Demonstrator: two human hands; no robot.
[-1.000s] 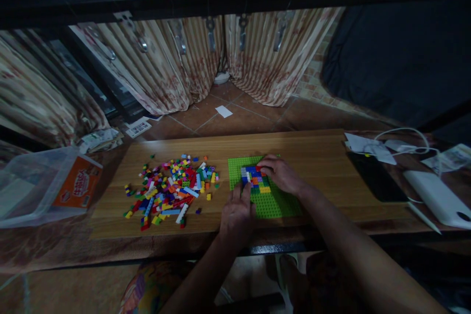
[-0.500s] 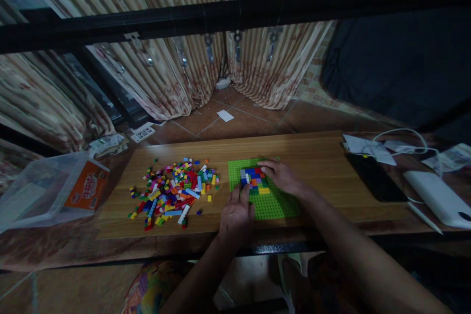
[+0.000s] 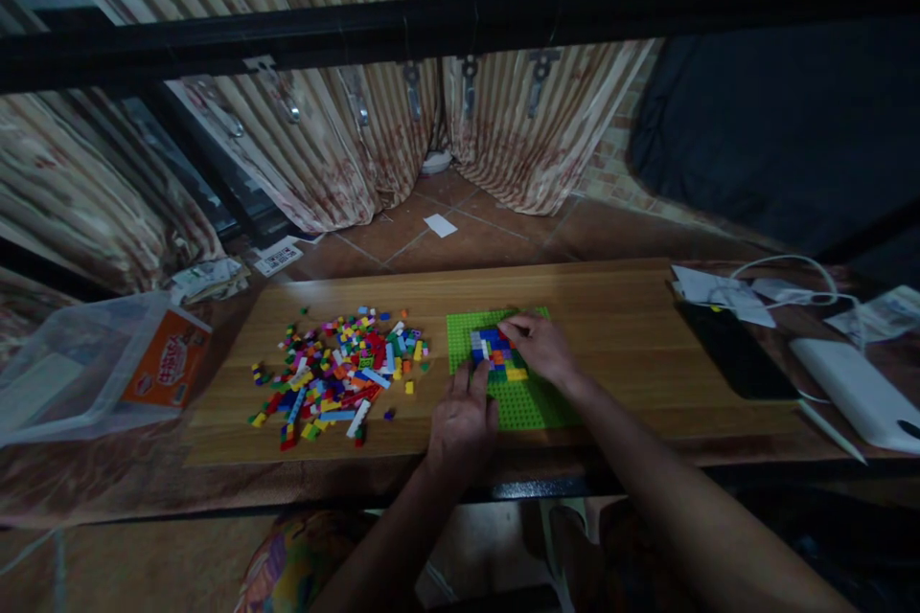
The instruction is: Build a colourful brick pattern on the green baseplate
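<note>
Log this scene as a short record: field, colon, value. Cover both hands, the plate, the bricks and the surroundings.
left hand: flat on the baseplate's near-left corner
right hand: fingertips on the built bricks
baseplate: green, lying on the board
built bricks: blue, white, orange, yellow patch on the baseplate
loose bricks: mixed-colour pile left of the baseplate
board: wooden
bin: clear plastic, far left
phone: dark, right of the board

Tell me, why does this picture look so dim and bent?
Head view: dim light, brightest on the board and bricks; the corners fall dark; the wide lens bows the black bar; both forearms are shadowed; left hand and right hand look soft.
</note>
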